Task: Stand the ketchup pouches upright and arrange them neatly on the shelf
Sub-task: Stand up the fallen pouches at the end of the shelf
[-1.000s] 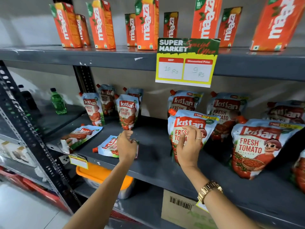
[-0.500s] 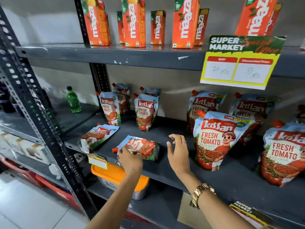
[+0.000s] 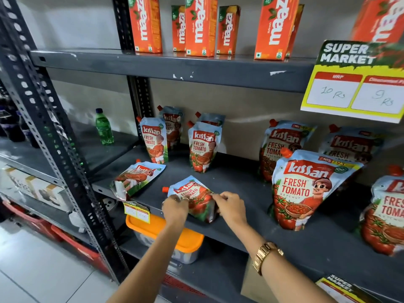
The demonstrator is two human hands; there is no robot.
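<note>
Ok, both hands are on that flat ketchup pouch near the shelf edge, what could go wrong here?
1. The held pouch lies at the front lip of the shelf; if the left hand or right hand slips, it could drop.
2. The other flat pouch overhangs the edge and could be knocked off.
3. Stood up, it may flop back over.

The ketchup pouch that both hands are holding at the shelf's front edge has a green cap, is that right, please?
Not quite: the head view shows an orange-red cap, not green. The rest holds: the left hand and right hand both hold the ketchup pouch at the shelf's front edge.
</note>
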